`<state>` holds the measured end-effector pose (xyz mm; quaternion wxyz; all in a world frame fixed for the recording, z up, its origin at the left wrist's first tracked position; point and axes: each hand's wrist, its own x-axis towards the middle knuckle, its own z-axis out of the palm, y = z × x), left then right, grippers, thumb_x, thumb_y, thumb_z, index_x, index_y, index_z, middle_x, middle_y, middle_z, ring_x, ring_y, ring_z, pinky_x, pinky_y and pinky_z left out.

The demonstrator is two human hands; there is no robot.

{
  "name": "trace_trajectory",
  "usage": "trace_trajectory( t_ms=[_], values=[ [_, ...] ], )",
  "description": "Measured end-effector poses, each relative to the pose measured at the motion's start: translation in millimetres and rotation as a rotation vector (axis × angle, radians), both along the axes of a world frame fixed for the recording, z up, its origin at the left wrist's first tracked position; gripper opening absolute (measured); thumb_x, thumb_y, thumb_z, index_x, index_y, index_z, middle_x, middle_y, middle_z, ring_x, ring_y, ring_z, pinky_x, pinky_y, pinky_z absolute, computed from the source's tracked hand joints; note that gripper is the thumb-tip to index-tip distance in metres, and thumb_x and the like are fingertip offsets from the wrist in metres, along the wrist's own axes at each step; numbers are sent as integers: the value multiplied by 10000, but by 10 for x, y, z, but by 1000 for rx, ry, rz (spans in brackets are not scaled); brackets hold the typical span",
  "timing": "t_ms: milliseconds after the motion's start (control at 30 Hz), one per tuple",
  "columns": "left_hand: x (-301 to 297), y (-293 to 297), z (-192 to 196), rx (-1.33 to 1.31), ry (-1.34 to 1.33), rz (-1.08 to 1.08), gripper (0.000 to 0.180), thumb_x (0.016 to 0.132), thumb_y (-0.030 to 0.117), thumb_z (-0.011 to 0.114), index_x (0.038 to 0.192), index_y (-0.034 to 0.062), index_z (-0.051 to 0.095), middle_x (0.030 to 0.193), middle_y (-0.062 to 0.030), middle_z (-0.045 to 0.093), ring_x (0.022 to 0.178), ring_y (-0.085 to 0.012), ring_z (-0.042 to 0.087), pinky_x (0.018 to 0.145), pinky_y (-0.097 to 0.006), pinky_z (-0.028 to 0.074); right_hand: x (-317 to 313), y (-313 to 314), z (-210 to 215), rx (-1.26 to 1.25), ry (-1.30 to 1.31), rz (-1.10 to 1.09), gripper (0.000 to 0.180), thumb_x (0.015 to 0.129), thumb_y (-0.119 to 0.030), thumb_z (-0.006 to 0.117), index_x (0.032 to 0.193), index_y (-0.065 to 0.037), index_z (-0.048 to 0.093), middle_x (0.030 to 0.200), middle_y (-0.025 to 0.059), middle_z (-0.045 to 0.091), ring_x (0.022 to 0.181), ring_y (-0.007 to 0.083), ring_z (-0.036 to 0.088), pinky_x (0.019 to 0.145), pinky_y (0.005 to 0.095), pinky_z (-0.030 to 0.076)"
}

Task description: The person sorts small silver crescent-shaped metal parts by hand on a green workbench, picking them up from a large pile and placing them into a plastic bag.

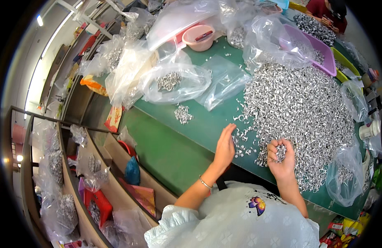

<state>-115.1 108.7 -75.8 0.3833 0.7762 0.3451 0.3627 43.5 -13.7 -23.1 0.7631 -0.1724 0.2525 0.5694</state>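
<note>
A wide heap of small silvery curved metal pieces (298, 107) covers the right part of the green table (158, 118). At the heap's near edge, my right hand (281, 159) is closed around a handful of these pieces, some showing between its fingers. My left hand (226, 144) has its fingers stretched out together, its edge beside a thin scatter of loose pieces (244, 142). It holds nothing that I can see. Farther left lies a little separate pile of pieces (183, 114). Behind that pile, an open clear plastic bag (174, 82) contains more pieces.
At the back stand a pink bowl (198, 38) and a purple basket (329, 62). A clear bag (346, 175) lies at the right edge. Shelves with filled bags (67, 211) line the left. Another person (329, 16) works at the far right.
</note>
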Motion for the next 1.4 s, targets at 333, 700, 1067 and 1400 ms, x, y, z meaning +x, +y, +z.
trace_trajectory(
  t_ms=[333, 700, 1067, 1400],
  values=[
    [131, 214, 465, 84, -98, -22, 316, 823, -89, 534, 1127, -13, 574, 1142, -170, 581, 1037, -294, 592, 890, -335, 462, 62, 64, -19, 8, -7, -78, 143, 871, -182, 514, 789, -88, 443, 796, 62, 457, 637, 157, 414, 443, 242, 313],
    [962, 827, 1421, 411, -194, -260, 353, 803, -67, 588, 1150, -9, 566, 1140, -199, 573, 1039, -333, 577, 851, -371, 477, 479, -243, 149, 69, -39, -209, 148, 851, -187, 541, 792, -79, 460, 802, 79, 492, 630, 175, 452, 444, 255, 327],
    [2648, 892, 3032, 952, -285, -451, 340, 828, 1, 572, 1163, -31, 523, 1160, -210, 553, 1090, -367, 529, 921, -407, 441, 631, -678, 344, 73, -34, -284, 136, 849, -173, 540, 794, -73, 466, 785, 72, 487, 620, 171, 435, 439, 264, 314],
    [3402, 957, 3628, 1258, -265, -361, 337, 790, -28, 503, 1124, -51, 548, 1190, -215, 564, 1104, -351, 546, 918, -396, 460, 752, -876, 221, 87, -51, -335, 137, 848, -178, 542, 794, -83, 460, 804, 81, 485, 621, 174, 435, 446, 261, 317]
  ],
)
